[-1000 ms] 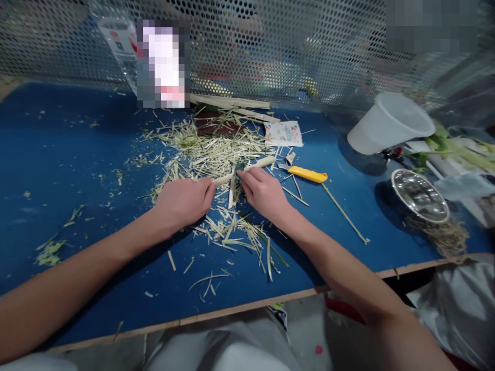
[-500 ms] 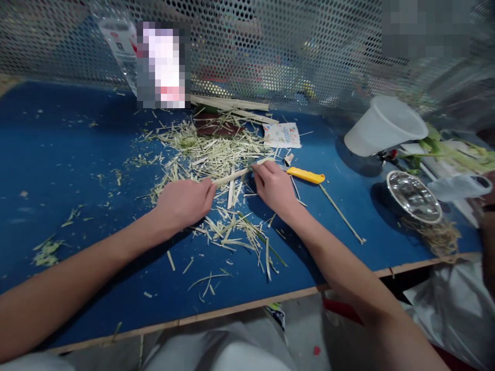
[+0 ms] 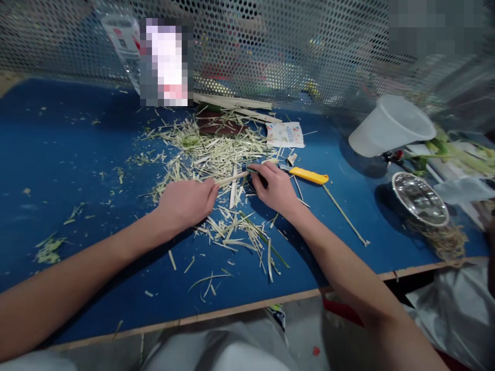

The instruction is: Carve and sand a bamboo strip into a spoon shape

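Observation:
My left hand [image 3: 187, 202] is closed on the near end of a thin pale plant stalk [image 3: 232, 179] that runs up and right across the blue table top [image 3: 77, 154]. My right hand [image 3: 275, 186] is closed around a small dark tool whose tip meets the far part of the stalk. Both hands rest on a heap of pale green shavings [image 3: 216, 154], and more strips [image 3: 235, 234] lie just in front of them.
A yellow-handled knife [image 3: 308, 175] lies right of my right hand, with a long thin strip [image 3: 345, 215] beyond it. A tipped white plastic cup [image 3: 390, 127], a metal bowl [image 3: 419, 199], a small printed packet [image 3: 285, 135] and a perforated metal screen [image 3: 270, 46] are around.
My right hand slid along the stalk to the right and away from my left hand, then drew back a little. The left hand stayed in place.

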`<state>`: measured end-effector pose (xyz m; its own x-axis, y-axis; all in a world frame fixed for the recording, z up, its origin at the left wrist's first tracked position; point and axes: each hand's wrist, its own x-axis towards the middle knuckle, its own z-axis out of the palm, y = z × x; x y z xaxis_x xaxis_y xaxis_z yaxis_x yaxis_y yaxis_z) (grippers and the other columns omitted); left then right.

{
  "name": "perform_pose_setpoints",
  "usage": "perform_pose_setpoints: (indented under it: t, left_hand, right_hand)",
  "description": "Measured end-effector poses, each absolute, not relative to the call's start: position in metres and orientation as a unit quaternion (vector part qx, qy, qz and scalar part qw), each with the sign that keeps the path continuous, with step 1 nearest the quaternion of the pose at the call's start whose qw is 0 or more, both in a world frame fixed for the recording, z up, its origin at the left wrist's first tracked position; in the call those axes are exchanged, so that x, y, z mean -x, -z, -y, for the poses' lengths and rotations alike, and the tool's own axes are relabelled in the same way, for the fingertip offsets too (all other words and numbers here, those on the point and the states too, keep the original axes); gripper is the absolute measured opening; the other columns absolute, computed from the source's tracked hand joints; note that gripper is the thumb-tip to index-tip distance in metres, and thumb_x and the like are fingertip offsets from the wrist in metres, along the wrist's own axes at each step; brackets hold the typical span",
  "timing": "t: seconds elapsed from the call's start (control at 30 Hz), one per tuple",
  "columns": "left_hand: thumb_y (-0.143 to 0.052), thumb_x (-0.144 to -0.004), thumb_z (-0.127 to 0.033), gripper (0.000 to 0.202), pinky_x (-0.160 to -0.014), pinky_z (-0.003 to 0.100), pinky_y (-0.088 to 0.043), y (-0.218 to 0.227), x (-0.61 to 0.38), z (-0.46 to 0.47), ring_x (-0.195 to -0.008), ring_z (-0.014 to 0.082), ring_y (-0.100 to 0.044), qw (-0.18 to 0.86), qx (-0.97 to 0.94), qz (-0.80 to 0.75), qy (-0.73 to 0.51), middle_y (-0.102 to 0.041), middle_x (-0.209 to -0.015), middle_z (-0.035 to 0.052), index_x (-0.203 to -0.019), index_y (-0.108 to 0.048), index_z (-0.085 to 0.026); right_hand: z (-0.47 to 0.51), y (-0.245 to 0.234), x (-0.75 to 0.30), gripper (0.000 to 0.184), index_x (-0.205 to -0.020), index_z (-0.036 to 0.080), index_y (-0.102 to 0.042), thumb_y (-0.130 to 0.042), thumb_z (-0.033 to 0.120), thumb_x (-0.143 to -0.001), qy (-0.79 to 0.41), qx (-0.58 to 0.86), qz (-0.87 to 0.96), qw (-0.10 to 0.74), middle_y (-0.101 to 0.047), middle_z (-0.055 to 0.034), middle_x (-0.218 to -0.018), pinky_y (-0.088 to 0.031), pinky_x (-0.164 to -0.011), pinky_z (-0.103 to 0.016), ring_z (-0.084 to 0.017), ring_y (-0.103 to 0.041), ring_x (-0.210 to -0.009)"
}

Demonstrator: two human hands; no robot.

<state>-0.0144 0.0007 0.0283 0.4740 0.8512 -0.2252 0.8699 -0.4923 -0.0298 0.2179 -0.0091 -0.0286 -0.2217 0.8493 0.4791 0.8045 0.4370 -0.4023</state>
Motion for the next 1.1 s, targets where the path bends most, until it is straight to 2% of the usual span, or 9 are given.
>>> perform_pose_setpoints:
  t: [0.13, 0.27, 0.63, 0.8, 1.0, 1.1]
  left_hand:
    - [-0.019, -0.101, -0.042, 0.052, -0.046, 0.031, -0.022, -0.028, 0.014, 0.0, -0.053, 0.0229, -0.06, 0.047, -0.859, -0.498, 0.105, -0.068, -0.068, 0.0095, -0.105, -0.064, -0.017]
    - [-0.019, -0.101, -0.042, 0.052, -0.047, 0.03, -0.023, -0.029, 0.014, 0.001, -0.056, 0.0231, -0.063, 0.044, -0.858, -0.5, 0.106, -0.068, -0.068, 0.0097, -0.106, -0.063, -0.017]
    - [-0.017, -0.101, -0.041, 0.055, -0.051, 0.032, -0.03, -0.032, 0.014, 0.002, -0.062, 0.0276, -0.067, 0.056, -0.859, -0.498, 0.108, -0.071, -0.073, 0.0133, -0.111, -0.064, -0.015]
    - [-0.018, -0.101, -0.042, 0.054, -0.051, 0.031, -0.031, -0.032, 0.014, 0.002, -0.063, 0.0279, -0.068, 0.058, -0.857, -0.5, 0.111, -0.071, -0.074, 0.0132, -0.111, -0.065, -0.016]
    - [-0.018, -0.101, -0.041, 0.053, -0.049, 0.031, -0.026, -0.031, 0.014, 0.002, -0.062, 0.0282, -0.068, 0.05, -0.859, -0.498, 0.108, -0.07, -0.072, 0.0127, -0.109, -0.064, -0.016]
    - [-0.018, -0.101, -0.041, 0.052, -0.049, 0.031, -0.025, -0.031, 0.013, 0.002, -0.062, 0.0282, -0.068, 0.049, -0.858, -0.499, 0.11, -0.071, -0.072, 0.0129, -0.109, -0.063, -0.016]
  right_hand:
    - [0.007, 0.029, -0.219, 0.027, -0.116, 0.02, -0.067, -0.047, 0.027, -0.099, -0.046, 0.525, 0.785, 0.326, -0.067, -0.0085, -0.094, -0.051, -0.075, -0.033, -0.02, -0.064, -0.083]
    - [0.002, 0.031, -0.221, 0.025, -0.109, 0.018, -0.069, -0.047, 0.025, -0.1, -0.035, 0.521, 0.787, 0.327, -0.068, -0.0081, -0.091, -0.05, -0.074, -0.031, -0.018, -0.064, -0.08]
    - [-0.004, 0.03, -0.224, 0.021, -0.1, 0.021, -0.07, -0.051, 0.03, -0.097, -0.058, 0.536, 0.764, 0.354, -0.071, -0.0063, -0.086, -0.049, -0.073, -0.033, -0.019, -0.063, -0.078]
    - [-0.004, 0.029, -0.225, 0.021, -0.097, 0.018, -0.071, -0.054, 0.03, -0.096, -0.049, 0.545, 0.753, 0.367, -0.071, -0.0075, -0.085, -0.048, -0.071, -0.032, -0.019, -0.063, -0.076]
    - [0.0, 0.025, -0.225, 0.019, -0.104, 0.021, -0.068, -0.051, 0.027, -0.097, -0.073, 0.515, 0.784, 0.339, -0.068, -0.0046, -0.087, -0.049, -0.073, -0.031, -0.017, -0.062, -0.078]
    - [0.001, 0.024, -0.224, 0.023, -0.108, 0.02, -0.067, -0.047, 0.025, -0.099, -0.057, 0.5, 0.803, 0.319, -0.068, -0.007, -0.094, -0.05, -0.076, -0.032, -0.018, -0.064, -0.085]
